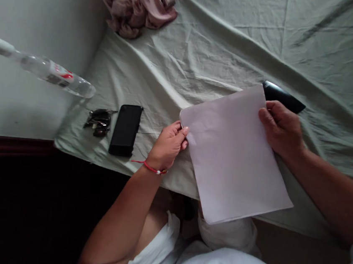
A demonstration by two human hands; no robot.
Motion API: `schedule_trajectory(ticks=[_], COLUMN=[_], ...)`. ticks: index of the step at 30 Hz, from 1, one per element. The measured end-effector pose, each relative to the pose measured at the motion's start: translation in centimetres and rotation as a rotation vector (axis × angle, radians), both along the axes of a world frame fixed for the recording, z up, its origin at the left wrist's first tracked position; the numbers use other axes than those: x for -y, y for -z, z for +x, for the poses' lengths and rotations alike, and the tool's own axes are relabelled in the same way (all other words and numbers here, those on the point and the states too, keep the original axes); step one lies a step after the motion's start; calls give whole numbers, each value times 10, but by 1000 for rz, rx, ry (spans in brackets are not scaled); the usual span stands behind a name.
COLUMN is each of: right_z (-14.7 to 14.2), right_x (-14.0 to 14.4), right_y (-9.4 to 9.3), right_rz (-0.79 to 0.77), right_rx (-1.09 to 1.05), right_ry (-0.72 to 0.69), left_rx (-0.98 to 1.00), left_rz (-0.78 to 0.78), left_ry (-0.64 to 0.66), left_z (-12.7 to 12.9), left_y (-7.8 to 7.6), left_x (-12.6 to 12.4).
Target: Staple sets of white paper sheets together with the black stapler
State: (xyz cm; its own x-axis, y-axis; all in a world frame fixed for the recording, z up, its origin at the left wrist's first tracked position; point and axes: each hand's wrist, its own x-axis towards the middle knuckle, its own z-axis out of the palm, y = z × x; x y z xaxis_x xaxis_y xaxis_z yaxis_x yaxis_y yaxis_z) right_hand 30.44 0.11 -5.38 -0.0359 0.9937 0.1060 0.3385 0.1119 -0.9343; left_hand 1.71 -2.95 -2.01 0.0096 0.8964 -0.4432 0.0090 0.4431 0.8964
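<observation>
Currently, a white rectangular sheet of paper [233, 159], perhaps more than one layer, spans the gap between both grips. Left hand [169, 144]: pinching the left edge just by its far corner, thumb on top. Right hand [285, 128]: pinching the right edge a little below the far right corner. Both are in contact, so neither is nearer. The long axis runs from the grips back toward the body, near end slanting right; most of the sheet lies on the body side of the grips, its near edge reaching past the border of the wrinkled pale green cloth [171, 64].

Just beyond the right grip: a glossy black object [283, 97], partly covered by the sheet; identity unclear. Left of the left grip: a black rectangular phone [125, 130], then a dark bunch of keys [98, 121]. Farther left: a clear plastic bottle [58, 74], white-capped; contents cannot be told.
</observation>
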Motion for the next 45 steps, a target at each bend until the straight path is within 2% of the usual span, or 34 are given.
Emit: schedule_trajectory(ticks=[8, 21, 30, 39, 45], right_z=[2, 3, 2, 3, 5], right_x=[-1, -2, -1, -1, -1], right_y=[1, 5, 0, 1, 2], right_rz=[14, 15, 11, -8, 0], right_rx=[30, 32, 8, -9, 18], right_ry=[-22, -52, -76, -86, -86], left_rx=[-33, 20, 56, 61, 6], left_rz=[-78, -115, -191, -215, -181], left_ry=[-34, -7, -64, -93, -103], left_z=[-11, -11, -10, -7, -5], left_y=[-2, -9, -13, -15, -10], left_x=[-3, -4, -8, -9, -8])
